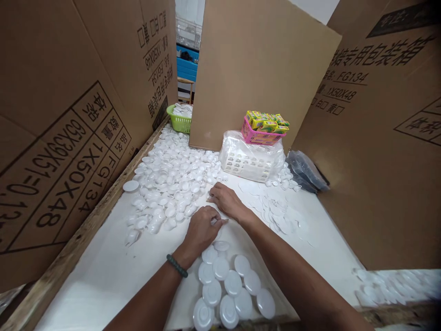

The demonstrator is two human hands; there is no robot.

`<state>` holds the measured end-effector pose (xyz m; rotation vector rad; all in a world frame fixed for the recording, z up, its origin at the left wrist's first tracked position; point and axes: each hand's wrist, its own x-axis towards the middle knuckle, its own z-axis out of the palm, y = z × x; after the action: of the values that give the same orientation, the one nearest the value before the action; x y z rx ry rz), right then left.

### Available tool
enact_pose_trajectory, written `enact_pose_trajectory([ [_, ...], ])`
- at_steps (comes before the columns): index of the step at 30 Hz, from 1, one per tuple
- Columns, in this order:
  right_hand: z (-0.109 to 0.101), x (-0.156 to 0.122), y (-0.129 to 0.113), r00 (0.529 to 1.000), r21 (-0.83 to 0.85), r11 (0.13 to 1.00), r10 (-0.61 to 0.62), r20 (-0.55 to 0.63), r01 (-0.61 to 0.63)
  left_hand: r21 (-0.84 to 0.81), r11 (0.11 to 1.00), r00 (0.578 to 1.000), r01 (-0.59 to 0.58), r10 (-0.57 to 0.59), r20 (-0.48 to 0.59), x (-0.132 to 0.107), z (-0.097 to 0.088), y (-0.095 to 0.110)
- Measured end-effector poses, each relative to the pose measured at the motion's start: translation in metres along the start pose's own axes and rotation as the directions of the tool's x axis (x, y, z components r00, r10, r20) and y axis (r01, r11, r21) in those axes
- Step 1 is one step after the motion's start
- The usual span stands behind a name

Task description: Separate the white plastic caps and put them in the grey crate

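Observation:
My left hand (201, 230) rests on the white table (103, 271) with its fingers curled down, pinching a small white piece I cannot name. My right hand (225, 200) lies palm down just beyond it, fingers reaching into the edge of a big heap of small white plastic cups (172, 179). Several white saucers (227, 287) lie in rows right in front of me, below my left hand. More flat white discs (275, 211) are scattered to the right of my right hand. A dark bead bracelet (177, 265) circles my left wrist.
Tall cardboard boxes (69, 119) wall in the table on the left, back and right. A clear bag of white parts (250, 158) carries a pink basket of yellow-green packets (263, 126). A green basket (179, 120) sits far back. A dark plastic bag (306, 172) lies at right.

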<state>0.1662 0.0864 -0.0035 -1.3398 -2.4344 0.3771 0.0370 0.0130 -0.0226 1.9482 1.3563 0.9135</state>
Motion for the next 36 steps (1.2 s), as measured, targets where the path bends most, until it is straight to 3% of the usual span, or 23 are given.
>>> enact_pose_trajectory([
  [3,-0.007,-0.018,0.005,0.995,-0.026,0.998,0.052,-0.084,-0.055,-0.019,0.999,0.997,0.04,-0.041,-0.067,0.0,0.001,-0.003],
  [6,-0.015,-0.042,0.007,0.984,-0.067,0.992,0.095,-0.149,-0.106,-0.068,0.986,0.984,0.154,-0.159,-0.077,0.002,0.001,-0.006],
  [9,-0.015,-0.064,0.005,0.989,-0.124,0.988,0.079,-0.127,-0.095,-0.119,0.964,0.969,0.238,-0.244,-0.042,0.003,0.002,-0.007],
  [14,-0.001,-0.075,0.0,0.995,-0.173,0.983,0.042,-0.096,-0.058,-0.169,0.959,0.972,0.226,-0.234,-0.032,0.003,0.003,-0.008],
  [19,-0.006,-0.064,-0.008,0.998,-0.322,0.946,-0.033,0.049,0.047,-0.142,0.965,0.972,0.222,-0.23,-0.04,0.003,0.002,-0.007],
  [23,-0.016,-0.059,-0.018,0.976,-0.44,0.884,-0.076,0.206,0.161,-0.113,0.973,0.977,0.201,-0.208,-0.053,0.003,0.001,-0.006],
  [26,-0.017,-0.059,-0.019,0.963,-0.472,0.857,-0.092,0.254,0.206,-0.113,0.976,0.98,0.184,-0.191,-0.058,0.003,0.001,-0.006],
  [29,-0.012,-0.063,-0.013,0.983,-0.371,0.918,-0.088,0.16,0.143,-0.148,0.971,0.978,0.189,-0.199,-0.054,0.004,-0.001,-0.007],
  [32,-0.004,-0.068,-0.007,0.996,-0.044,0.996,0.081,-0.038,-0.082,-0.257,0.946,0.977,0.195,-0.21,-0.034,0.005,-0.003,-0.009],
  [34,0.0,-0.071,-0.007,0.958,0.248,0.94,0.266,-0.103,-0.234,-0.366,0.913,0.98,0.183,-0.197,-0.003,0.007,-0.003,-0.011],
  [36,0.003,-0.074,-0.01,0.91,0.462,0.826,0.404,-0.088,-0.322,-0.462,0.869,0.982,0.178,-0.188,0.025,0.008,-0.003,-0.014],
])
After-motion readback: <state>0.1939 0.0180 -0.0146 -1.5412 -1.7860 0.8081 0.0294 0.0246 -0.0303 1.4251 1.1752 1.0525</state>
